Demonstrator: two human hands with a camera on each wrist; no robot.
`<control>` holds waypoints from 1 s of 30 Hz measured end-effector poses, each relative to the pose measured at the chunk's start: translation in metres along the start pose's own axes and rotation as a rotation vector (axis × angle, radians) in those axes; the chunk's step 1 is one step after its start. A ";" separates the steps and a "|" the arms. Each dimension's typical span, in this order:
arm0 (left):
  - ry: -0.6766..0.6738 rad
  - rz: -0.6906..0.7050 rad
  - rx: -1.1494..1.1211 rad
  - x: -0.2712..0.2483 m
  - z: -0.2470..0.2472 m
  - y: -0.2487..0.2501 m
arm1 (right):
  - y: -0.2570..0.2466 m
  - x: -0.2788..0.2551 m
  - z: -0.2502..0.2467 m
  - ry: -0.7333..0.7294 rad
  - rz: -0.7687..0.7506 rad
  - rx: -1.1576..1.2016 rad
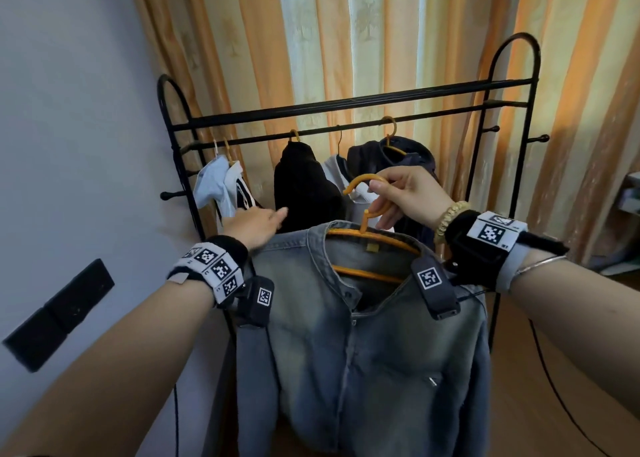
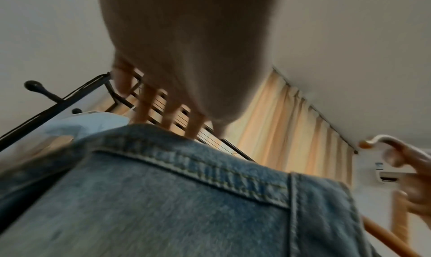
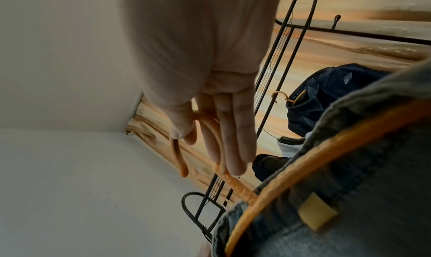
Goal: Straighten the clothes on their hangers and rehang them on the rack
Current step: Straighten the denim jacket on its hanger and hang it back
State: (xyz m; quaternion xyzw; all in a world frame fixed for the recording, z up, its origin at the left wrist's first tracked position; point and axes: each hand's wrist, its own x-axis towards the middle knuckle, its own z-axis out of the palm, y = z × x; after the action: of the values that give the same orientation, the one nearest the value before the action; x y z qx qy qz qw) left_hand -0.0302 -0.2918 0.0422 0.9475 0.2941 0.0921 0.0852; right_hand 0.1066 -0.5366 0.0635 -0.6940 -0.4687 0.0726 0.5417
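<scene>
A faded blue denim jacket (image 1: 363,345) hangs on an orange hanger (image 1: 372,240) in front of the black clothes rack (image 1: 346,103). My right hand (image 1: 381,203) pinches the hanger's hook (image 1: 360,181) between thumb and fingers and holds the jacket below the rail (image 1: 311,132). The right wrist view shows the same hook (image 3: 178,155) under my thumb, with the hanger's arm (image 3: 303,159) inside the denim collar (image 3: 373,187). My left hand (image 1: 263,222) lies open at the jacket's left shoulder. Its fingers (image 2: 149,107) reach straight out past the shoulder seam (image 2: 186,168).
Several garments hang on the rail: pale shirts (image 1: 218,186) at the left, a black top (image 1: 304,190), a grey piece (image 1: 336,172) and a navy jacket (image 1: 398,155). Striped curtains (image 1: 346,41) hang behind. A wall (image 1: 69,145) with a black panel (image 1: 59,314) stands at the left.
</scene>
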 end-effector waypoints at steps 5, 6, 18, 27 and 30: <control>-0.203 0.395 -0.201 -0.016 0.029 0.014 | -0.010 0.004 0.006 -0.053 -0.018 -0.034; -0.183 0.414 -0.211 -0.016 0.036 0.014 | -0.011 0.003 0.005 -0.077 -0.015 -0.034; 0.186 0.428 -0.196 -0.014 0.046 0.012 | 0.044 -0.040 -0.076 -0.138 0.286 -0.264; 0.189 0.406 -0.221 -0.024 0.033 -0.005 | 0.071 -0.052 -0.042 -0.305 0.204 -0.403; 0.085 0.406 -0.262 -0.031 0.030 -0.011 | 0.076 -0.050 -0.029 -0.319 0.158 -0.306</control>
State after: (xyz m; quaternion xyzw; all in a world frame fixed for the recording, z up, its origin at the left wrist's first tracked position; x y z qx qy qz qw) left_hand -0.0549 -0.3036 0.0069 0.9634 0.0864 0.1843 0.1746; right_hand 0.1400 -0.5905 -0.0075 -0.7821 -0.4982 0.1517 0.3421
